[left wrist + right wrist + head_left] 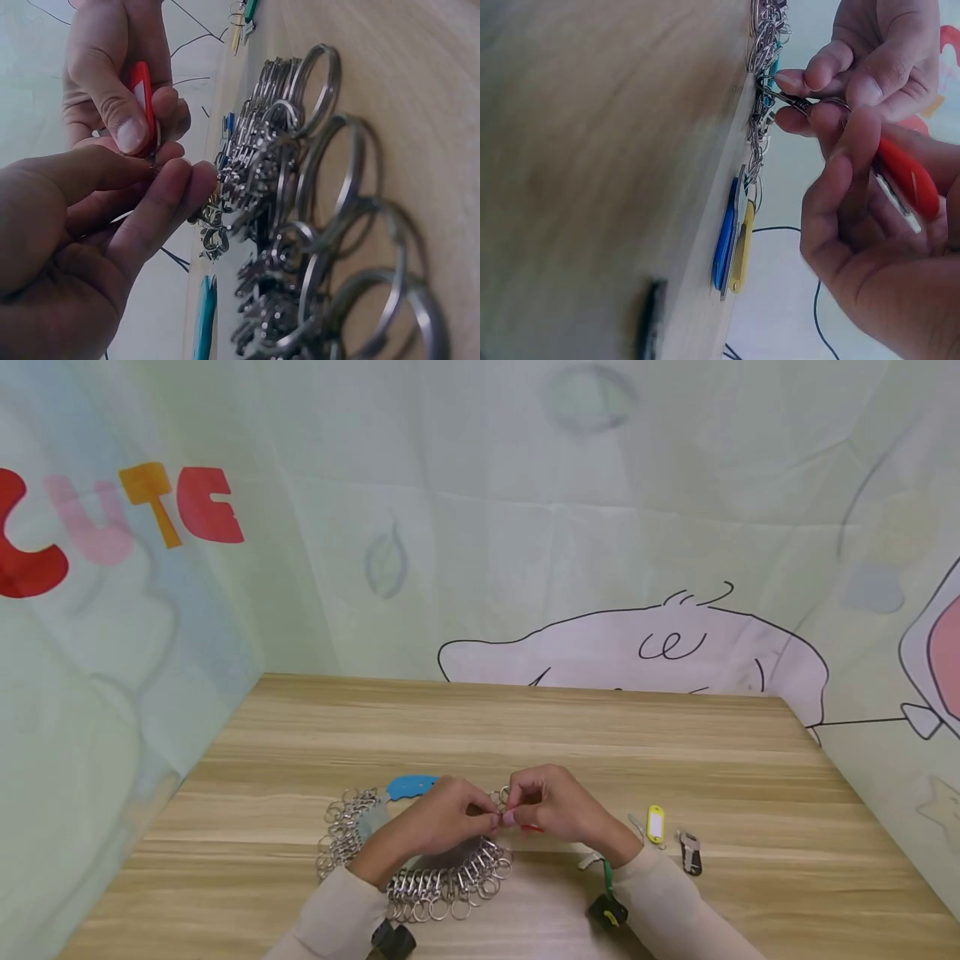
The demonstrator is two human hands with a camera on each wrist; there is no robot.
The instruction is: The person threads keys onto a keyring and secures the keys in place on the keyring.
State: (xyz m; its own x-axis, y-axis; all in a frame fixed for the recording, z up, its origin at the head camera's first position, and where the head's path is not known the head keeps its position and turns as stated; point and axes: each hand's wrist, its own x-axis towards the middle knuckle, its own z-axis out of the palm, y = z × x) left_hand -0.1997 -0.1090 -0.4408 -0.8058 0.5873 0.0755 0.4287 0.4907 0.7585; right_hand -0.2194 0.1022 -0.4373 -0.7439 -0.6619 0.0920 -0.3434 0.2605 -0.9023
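My left hand [450,814] and right hand [555,802] meet fingertip to fingertip in front of me, raised over the table. A red key tag [907,176] with a white label sits in my right hand, its fingers curled round it. Between my left thumb and fingers is a small dark metal snap hook [799,101], joined to a split ring [834,100] that both hands' fingertips partly hide. Below and left of the hands, many silver snap hooks with split rings [442,893] are arranged round a grey disc.
A blue piece [408,787] with a scalloped edge lies behind the left hand. To the right are a yellow key tag [656,825] and a black-and-silver key fob [690,853]. A green strip [607,877] shows by the right sleeve. Fabric walls enclose the wooden table [375,727].
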